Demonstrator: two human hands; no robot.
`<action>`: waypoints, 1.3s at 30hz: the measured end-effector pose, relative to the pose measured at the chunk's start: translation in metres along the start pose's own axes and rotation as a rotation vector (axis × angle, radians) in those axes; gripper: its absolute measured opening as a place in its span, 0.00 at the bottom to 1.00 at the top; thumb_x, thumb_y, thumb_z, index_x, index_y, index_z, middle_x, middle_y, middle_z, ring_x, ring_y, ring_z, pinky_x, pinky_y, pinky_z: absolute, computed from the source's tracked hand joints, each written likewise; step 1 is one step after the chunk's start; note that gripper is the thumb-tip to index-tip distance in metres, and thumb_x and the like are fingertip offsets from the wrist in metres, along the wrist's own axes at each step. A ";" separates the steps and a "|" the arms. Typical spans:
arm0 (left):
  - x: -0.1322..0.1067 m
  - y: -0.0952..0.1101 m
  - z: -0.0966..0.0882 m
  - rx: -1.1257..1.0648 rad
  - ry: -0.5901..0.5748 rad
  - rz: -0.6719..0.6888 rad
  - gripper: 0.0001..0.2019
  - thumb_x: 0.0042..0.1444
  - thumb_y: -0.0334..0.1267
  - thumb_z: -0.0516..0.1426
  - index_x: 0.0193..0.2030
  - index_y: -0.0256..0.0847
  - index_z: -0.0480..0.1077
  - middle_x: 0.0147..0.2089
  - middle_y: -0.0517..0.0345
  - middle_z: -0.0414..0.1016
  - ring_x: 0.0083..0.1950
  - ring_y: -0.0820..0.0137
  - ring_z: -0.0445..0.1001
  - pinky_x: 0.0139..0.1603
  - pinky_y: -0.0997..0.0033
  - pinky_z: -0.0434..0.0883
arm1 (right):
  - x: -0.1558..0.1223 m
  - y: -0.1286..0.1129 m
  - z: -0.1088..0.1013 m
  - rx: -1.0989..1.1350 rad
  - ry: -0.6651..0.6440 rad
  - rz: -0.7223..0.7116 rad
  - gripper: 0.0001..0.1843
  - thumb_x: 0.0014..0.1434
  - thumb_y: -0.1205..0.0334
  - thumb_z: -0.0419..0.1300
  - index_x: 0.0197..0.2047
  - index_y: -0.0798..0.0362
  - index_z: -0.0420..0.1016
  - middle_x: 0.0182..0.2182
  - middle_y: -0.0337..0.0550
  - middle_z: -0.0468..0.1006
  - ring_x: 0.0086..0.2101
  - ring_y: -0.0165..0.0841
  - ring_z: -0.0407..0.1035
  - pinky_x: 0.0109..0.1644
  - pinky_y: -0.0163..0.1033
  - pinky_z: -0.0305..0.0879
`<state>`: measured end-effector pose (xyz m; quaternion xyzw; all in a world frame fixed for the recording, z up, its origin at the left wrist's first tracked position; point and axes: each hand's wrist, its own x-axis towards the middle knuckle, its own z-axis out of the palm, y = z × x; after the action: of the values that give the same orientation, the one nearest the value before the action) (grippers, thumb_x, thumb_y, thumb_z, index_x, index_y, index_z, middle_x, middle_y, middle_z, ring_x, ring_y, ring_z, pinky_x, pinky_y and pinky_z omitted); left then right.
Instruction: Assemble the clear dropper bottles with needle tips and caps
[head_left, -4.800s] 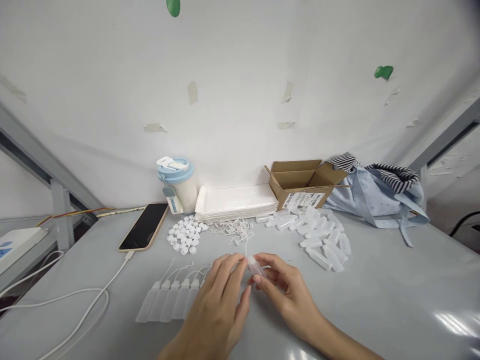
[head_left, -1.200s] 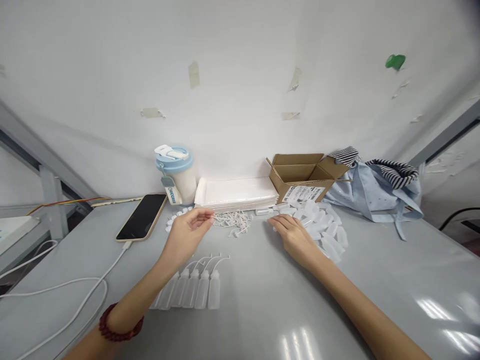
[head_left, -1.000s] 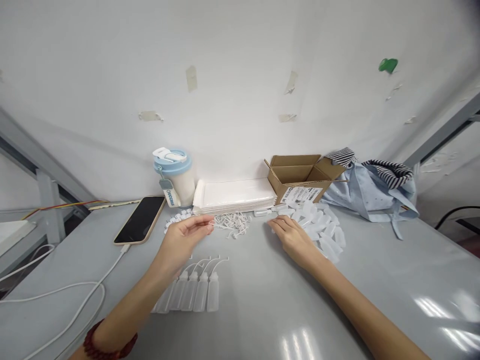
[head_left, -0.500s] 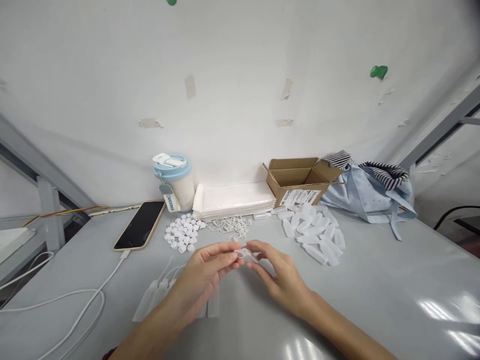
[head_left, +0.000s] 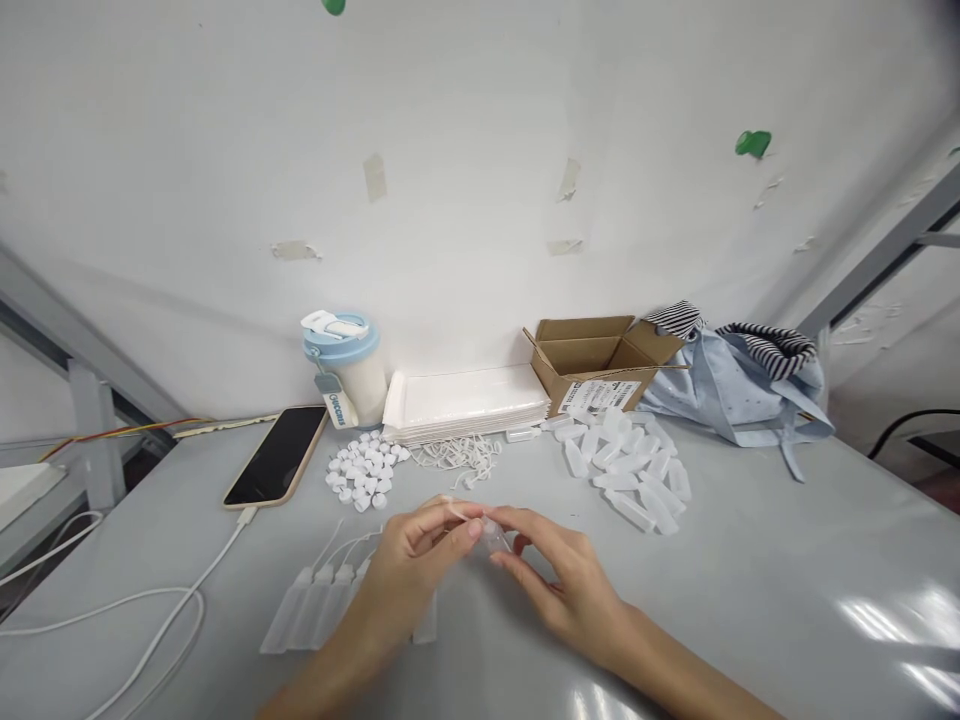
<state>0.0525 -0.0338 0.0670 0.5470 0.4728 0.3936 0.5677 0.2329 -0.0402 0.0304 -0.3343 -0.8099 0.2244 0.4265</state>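
Fingertips meet around a small translucent plastic bottle above the middle of the table. My right hand is closed on its body, thumb below and fingers above. With thumb and forefinger, my left hand pinches a thin white cord at the bottle's neck end; the fingers partly hide this spot. Under my left forearm lies a row of translucent bottles with white cords at their tops, some of them covered by the arm. Beyond the hands are a heap of white cords and a heap of white caps.
Loose translucent bottles lie at the right, before an open cardboard box and a blue cloth bag. A white stack of flat packs and a blue-lidded cup stand behind. A phone on a cable lies left.
The bottle has tilted and sunk slightly between my fingers. My left hand has shifted its grip, with the cord now over its forefinger. The view has moved a little.
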 end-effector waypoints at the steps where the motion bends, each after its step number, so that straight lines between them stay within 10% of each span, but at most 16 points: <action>1: 0.000 0.000 0.000 0.022 -0.007 0.013 0.10 0.54 0.43 0.58 0.37 0.43 0.78 0.36 0.57 0.73 0.37 0.69 0.69 0.41 0.70 0.68 | 0.000 -0.001 -0.001 0.001 -0.004 0.002 0.24 0.62 0.69 0.55 0.59 0.44 0.59 0.44 0.42 0.78 0.33 0.29 0.71 0.38 0.35 0.72; 10: -0.002 -0.004 -0.001 0.316 -0.048 0.145 0.10 0.58 0.43 0.55 0.34 0.45 0.77 0.33 0.59 0.70 0.37 0.69 0.69 0.38 0.71 0.66 | -0.003 -0.005 -0.002 0.079 -0.059 0.076 0.23 0.62 0.70 0.53 0.59 0.46 0.62 0.41 0.42 0.79 0.34 0.30 0.71 0.37 0.35 0.70; 17: -0.006 -0.007 -0.005 0.556 -0.011 0.177 0.09 0.59 0.41 0.54 0.40 0.44 0.74 0.36 0.58 0.73 0.36 0.69 0.72 0.26 0.75 0.67 | 0.002 -0.006 -0.003 0.273 -0.014 0.393 0.17 0.59 0.60 0.58 0.51 0.51 0.75 0.35 0.43 0.81 0.31 0.31 0.72 0.38 0.38 0.70; 23: -0.017 -0.021 0.001 0.908 0.184 0.764 0.13 0.61 0.31 0.52 0.53 0.37 0.63 0.45 0.48 0.72 0.47 0.64 0.72 0.45 0.64 0.73 | 0.005 -0.007 -0.003 0.544 0.035 0.674 0.19 0.55 0.54 0.62 0.48 0.53 0.76 0.36 0.45 0.80 0.32 0.33 0.73 0.41 0.41 0.70; 27: -0.018 -0.021 0.010 1.100 0.116 0.901 0.23 0.59 0.32 0.56 0.60 0.32 0.56 0.51 0.40 0.71 0.54 0.56 0.69 0.51 0.57 0.72 | 0.007 -0.011 -0.001 0.696 0.032 0.674 0.17 0.52 0.53 0.65 0.43 0.54 0.76 0.37 0.47 0.80 0.38 0.36 0.74 0.45 0.43 0.70; 33: -0.018 -0.021 0.006 1.077 0.062 0.869 0.19 0.58 0.29 0.54 0.56 0.35 0.58 0.50 0.42 0.71 0.53 0.57 0.70 0.50 0.58 0.73 | 0.008 -0.010 0.002 0.780 -0.050 0.691 0.19 0.52 0.50 0.65 0.42 0.55 0.75 0.36 0.48 0.81 0.36 0.36 0.76 0.39 0.40 0.71; 39: -0.029 -0.032 -0.026 1.033 -0.081 0.524 0.22 0.49 0.31 0.60 0.52 0.44 0.61 0.51 0.52 0.72 0.55 0.57 0.67 0.50 0.59 0.72 | 0.015 0.013 -0.020 0.531 0.050 0.739 0.23 0.54 0.48 0.61 0.45 0.57 0.74 0.36 0.51 0.82 0.30 0.34 0.75 0.36 0.42 0.71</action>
<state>0.0184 -0.0585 0.0391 0.8665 0.4304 0.2177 0.1285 0.2480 -0.0189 0.0412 -0.4852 -0.5401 0.5533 0.4083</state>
